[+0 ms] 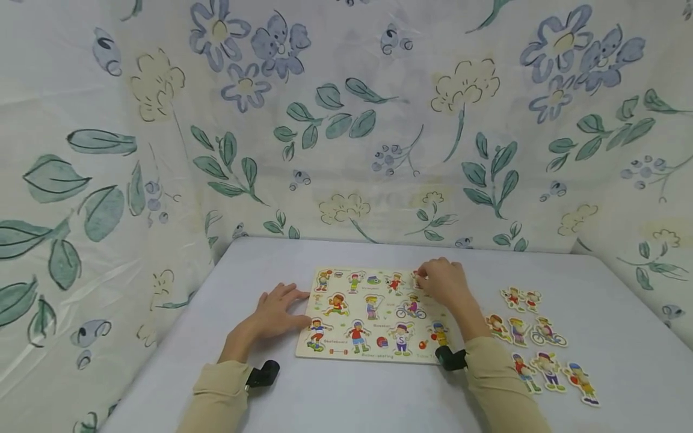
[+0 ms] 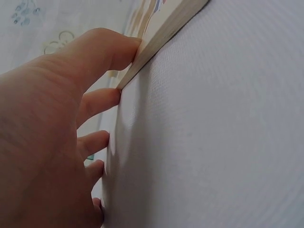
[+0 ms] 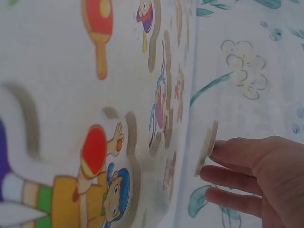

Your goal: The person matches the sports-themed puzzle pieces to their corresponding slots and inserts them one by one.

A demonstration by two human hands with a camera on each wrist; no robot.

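Note:
A wooden puzzle board with pictures of children at sports lies flat on the table. Near its top right corner, my right hand pinches a thin wooden puzzle piece between thumb and fingers. In the right wrist view the piece is seen edge-on, held apart from the board, so its picture is hidden. My left hand rests at the board's left side with spread fingers. In the left wrist view, the thumb touches the board's edge, and the other fingertips reach down to the table.
Several loose puzzle pieces, among them a cyclist and a table tennis player, lie in rows right of the board. White cloth covers the table. A floral curtain hangs behind it. Each wrist carries a small black camera.

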